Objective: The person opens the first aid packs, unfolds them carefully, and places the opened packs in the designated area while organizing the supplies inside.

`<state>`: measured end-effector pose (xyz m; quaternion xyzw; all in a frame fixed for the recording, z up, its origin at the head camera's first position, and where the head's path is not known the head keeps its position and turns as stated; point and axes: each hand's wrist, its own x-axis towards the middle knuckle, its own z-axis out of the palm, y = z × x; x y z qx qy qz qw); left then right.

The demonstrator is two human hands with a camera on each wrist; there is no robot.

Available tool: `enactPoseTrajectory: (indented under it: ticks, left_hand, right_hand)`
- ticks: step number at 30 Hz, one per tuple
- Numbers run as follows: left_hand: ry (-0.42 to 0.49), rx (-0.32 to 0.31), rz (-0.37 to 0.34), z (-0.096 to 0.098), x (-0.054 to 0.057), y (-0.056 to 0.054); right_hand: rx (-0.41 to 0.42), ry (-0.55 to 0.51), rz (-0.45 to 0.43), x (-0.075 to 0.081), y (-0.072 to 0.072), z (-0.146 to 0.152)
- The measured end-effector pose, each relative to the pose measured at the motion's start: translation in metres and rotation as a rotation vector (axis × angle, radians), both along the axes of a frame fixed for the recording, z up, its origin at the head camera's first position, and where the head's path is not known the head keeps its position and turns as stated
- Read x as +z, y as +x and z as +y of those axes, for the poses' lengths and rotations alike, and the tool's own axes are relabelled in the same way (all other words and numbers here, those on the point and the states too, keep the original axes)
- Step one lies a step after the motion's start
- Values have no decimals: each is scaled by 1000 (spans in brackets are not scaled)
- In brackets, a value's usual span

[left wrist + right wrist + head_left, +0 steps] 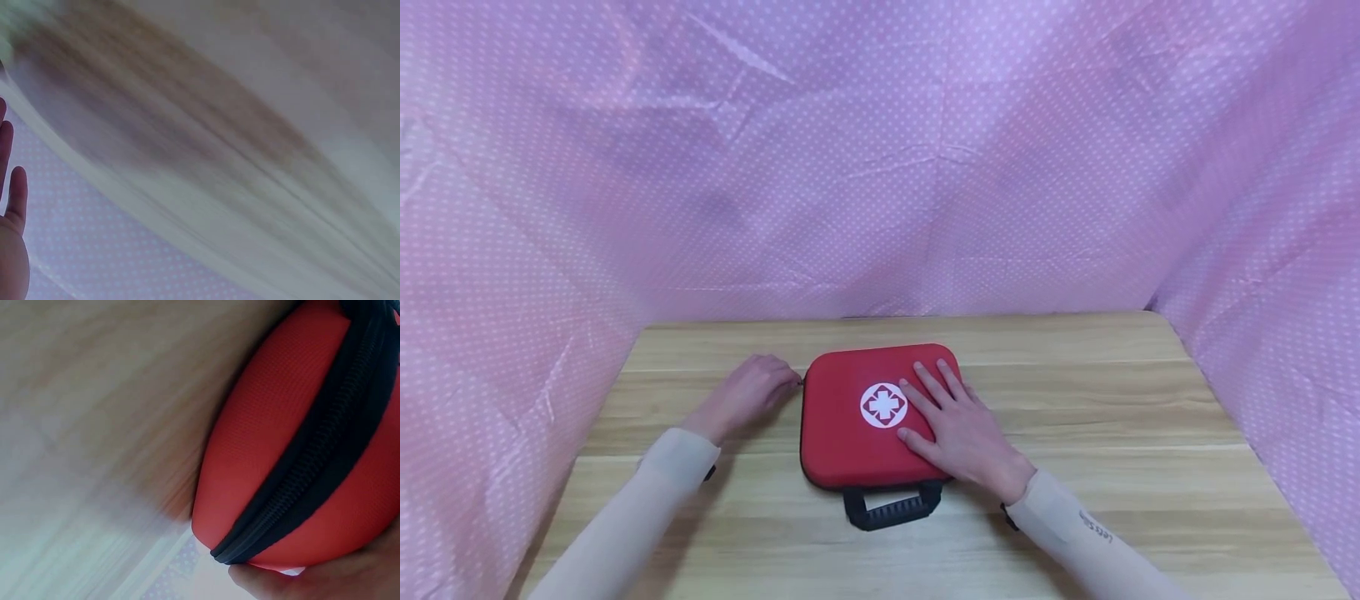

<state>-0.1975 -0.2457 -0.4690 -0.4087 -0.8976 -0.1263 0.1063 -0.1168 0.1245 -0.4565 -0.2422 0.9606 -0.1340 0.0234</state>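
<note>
A red first-aid case [838, 442] lies flat on the table, with a round white cross emblem [883, 406] on its lid and a black handle [891, 512] toward me. My right hand [962, 429] rests on the lid's right part, fingers spread. At the case's far left corner, the fingers of my left hand [756, 390] pinch the small zipper pull [802, 382]. The right wrist view shows closed black zipper teeth [306, 462] along the side. Only part of the left hand [14, 231] enters the left wrist view, at its left edge.
The light wooden table [1112, 400] extends on both sides of the case. A pink polka-dot cloth [887, 167] hangs behind the table and along both sides.
</note>
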Motion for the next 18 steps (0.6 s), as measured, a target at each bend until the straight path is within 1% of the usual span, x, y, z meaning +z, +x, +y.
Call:
enactPoseTrajectory:
  ticks: [6, 9, 14, 18]
  left_hand:
    - [-10, -27, 21, -2, 1, 14]
    - [-3, -36, 19, -2, 2, 20]
    - [18, -24, 20, 2, 0, 31]
    - [44, -3, 28, 7, -2, 40]
  right_hand:
    - [3, -5, 3, -1, 0, -1]
    - [6, -6, 11, -2, -1, -1]
    - [32, -10, 22, -3, -4, 4]
    - [88, -10, 42, -1, -13, 13]
